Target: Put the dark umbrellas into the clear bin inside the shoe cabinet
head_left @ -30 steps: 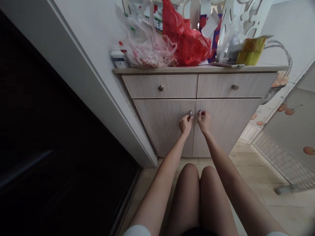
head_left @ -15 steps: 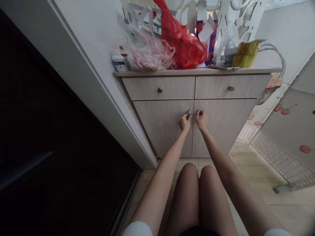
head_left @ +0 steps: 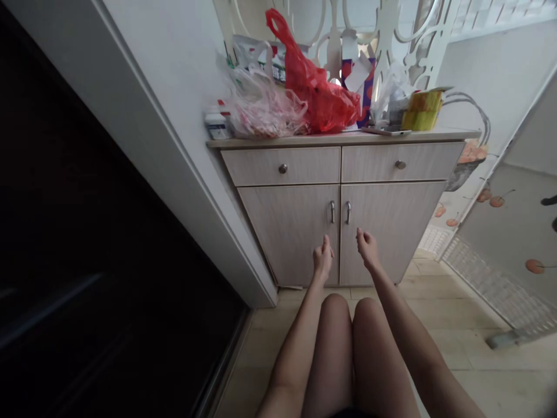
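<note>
A pale wood-grain cabinet (head_left: 287, 232) stands in front of me, both its lower doors closed. Two metal door handles, the left handle (head_left: 332, 212) and the right handle (head_left: 348, 212), sit on either side of the middle gap. Below the left handle is my left hand (head_left: 323, 259), apart from it, thumb stretched up and the other fingers loosely curled. My right hand (head_left: 368, 248) hovers below and to the right of the right handle, with thumb and curled fingers apart. Nothing shows in either hand.
On the cabinet top lie a red plastic bag (head_left: 322, 101), a clear bag (head_left: 270, 110), a white bottle (head_left: 216, 125), a yellow container (head_left: 422, 110) and a phone (head_left: 386, 131). Two drawers with round knobs are above the doors. A dark door (head_left: 96, 244) stands left.
Both hands have let go of the door handles and drawn back down towards my knees. The doors look closed in both frames. My view has shifted slightly.
</note>
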A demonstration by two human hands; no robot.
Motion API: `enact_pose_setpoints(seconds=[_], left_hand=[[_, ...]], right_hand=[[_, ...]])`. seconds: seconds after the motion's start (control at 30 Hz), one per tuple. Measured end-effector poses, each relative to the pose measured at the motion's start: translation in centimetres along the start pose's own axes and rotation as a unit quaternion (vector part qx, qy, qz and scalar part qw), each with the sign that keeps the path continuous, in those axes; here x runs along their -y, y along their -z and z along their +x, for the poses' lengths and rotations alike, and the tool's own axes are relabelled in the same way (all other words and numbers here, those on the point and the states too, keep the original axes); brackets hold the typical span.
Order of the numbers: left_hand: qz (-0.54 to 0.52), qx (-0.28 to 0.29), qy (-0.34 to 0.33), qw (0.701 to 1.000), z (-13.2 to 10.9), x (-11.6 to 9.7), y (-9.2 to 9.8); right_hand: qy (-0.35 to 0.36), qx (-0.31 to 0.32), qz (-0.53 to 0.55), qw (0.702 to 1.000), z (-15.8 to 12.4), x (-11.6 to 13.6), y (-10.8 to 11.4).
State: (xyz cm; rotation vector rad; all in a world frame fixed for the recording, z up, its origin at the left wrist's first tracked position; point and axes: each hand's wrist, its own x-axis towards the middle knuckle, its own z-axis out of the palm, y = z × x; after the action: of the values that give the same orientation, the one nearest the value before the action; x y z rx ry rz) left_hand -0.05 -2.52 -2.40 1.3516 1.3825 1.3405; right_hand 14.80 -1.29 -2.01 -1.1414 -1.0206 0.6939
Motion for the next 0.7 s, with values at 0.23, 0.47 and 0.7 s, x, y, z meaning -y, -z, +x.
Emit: enact_pose_setpoints(seconds=[0.23, 0.47, 0.7], left_hand=[[-0.016, 0.1, 0.069, 0.992, -0.2, -3.3, 0.0], [0.018, 0.09, 0.088, 0.992, 3.1, -5.8, 0.7], [0.074, 0.068, 0.073, 0.992, 4.2, -4.1, 0.0]], right_hand=[[-0.122, 0.054, 0.107, 0.985, -2.3, 3.4, 1.1], [-0.137, 0.086, 0.033, 0.986, 0.1, 5.8, 0.9], [-0.154, 0.067, -0.02, 0.986, 0.9, 4.8, 0.3]])
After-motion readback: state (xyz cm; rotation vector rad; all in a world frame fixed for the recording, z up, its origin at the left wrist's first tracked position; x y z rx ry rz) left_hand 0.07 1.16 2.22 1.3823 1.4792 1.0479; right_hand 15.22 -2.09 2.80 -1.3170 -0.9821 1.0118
